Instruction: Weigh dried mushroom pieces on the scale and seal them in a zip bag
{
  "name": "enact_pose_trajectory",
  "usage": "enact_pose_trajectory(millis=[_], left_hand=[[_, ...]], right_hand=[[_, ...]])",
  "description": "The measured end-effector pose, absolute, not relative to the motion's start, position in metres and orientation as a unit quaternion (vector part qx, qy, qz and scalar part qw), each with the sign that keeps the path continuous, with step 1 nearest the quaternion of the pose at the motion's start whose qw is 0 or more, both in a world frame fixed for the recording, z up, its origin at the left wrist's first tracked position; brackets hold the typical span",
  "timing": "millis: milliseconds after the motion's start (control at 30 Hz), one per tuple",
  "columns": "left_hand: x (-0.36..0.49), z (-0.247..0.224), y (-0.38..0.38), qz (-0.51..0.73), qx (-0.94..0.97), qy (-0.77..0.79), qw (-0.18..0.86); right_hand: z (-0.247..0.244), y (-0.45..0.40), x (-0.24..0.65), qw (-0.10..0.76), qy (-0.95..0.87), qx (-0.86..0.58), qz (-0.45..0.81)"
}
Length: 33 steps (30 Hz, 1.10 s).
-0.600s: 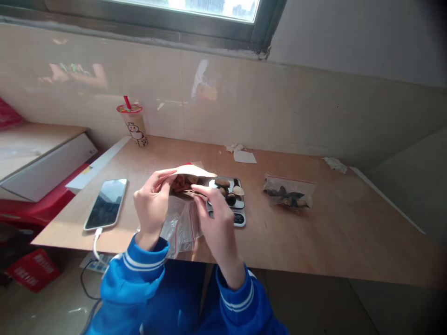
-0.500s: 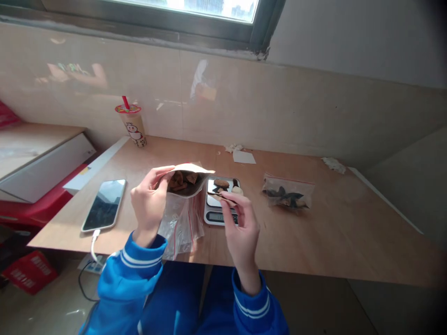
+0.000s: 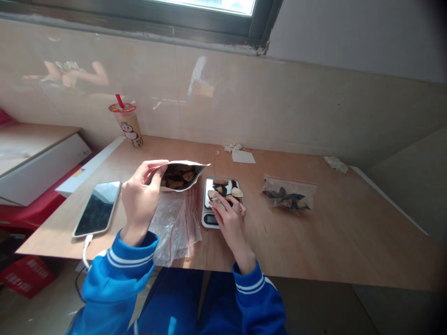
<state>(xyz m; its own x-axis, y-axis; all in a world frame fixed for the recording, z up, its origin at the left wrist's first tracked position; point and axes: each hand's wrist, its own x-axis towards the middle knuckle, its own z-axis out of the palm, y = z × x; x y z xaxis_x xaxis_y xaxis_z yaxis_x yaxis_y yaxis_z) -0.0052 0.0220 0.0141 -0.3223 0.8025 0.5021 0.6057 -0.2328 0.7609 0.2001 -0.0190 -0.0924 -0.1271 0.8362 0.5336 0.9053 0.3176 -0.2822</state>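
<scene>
My left hand (image 3: 139,197) grips the left end of an open pouch (image 3: 204,171), thumb in front and fingers behind. Dark brown dried slices (image 3: 176,177) fill the pouch. Over a small white digital scale (image 3: 206,211) is my right hand (image 3: 230,216), its fingers spread and the tips at a pale dried slice (image 3: 212,195) on the left of the plate. More pieces lie on the plate, among them a brown piece (image 3: 220,181) and a pale round slice (image 3: 237,192). My hand covers part of the plate and the display.
Clear zip bags (image 3: 174,228) lie below the pouch. A phone (image 3: 98,209) on a white cable is at the left, and a drink cup (image 3: 128,126) with a red straw behind it. To the right sits a zip bag of dark pieces (image 3: 289,194). White paper (image 3: 243,157) lies near the wall.
My right hand has moved down and left onto the scale, and the slice it held is now at the plate's left side. My left hand and the pouch have shifted slightly left.
</scene>
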Motion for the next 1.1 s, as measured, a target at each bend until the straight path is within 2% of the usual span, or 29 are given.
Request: enact_pose_trajectory(millis=[267,500,667,767,867,1000,1100], left_hand=[[-0.007,0.011,0.024,0.554,0.571,0.597,0.104],[-0.006,0.012,0.023,0.549,0.571,0.6,0.11],[-0.006,0.009,0.017,0.542,0.567,0.609,0.117],[-0.006,0.009,0.012,0.538,0.567,0.61,0.129],[-0.008,0.009,0.009,0.53,0.568,0.615,0.133],[-0.01,0.006,0.005,0.516,0.575,0.618,0.144],[-0.012,0.002,0.004,0.512,0.581,0.615,0.15]], right_hand=[[-0.1,-0.051,0.248,0.425,-0.67,-0.607,-0.054],[-0.122,-0.058,0.256,0.434,-0.639,-0.634,-0.042],[-0.09,-0.04,0.253,0.436,-0.657,-0.615,-0.006],[-0.062,-0.009,0.252,0.381,-0.711,-0.589,0.04],[-0.044,0.025,0.247,0.279,-0.759,-0.587,0.043],[-0.041,0.052,0.235,0.126,-0.799,-0.588,0.028],[-0.046,0.055,0.228,0.077,-0.804,-0.59,0.009]])
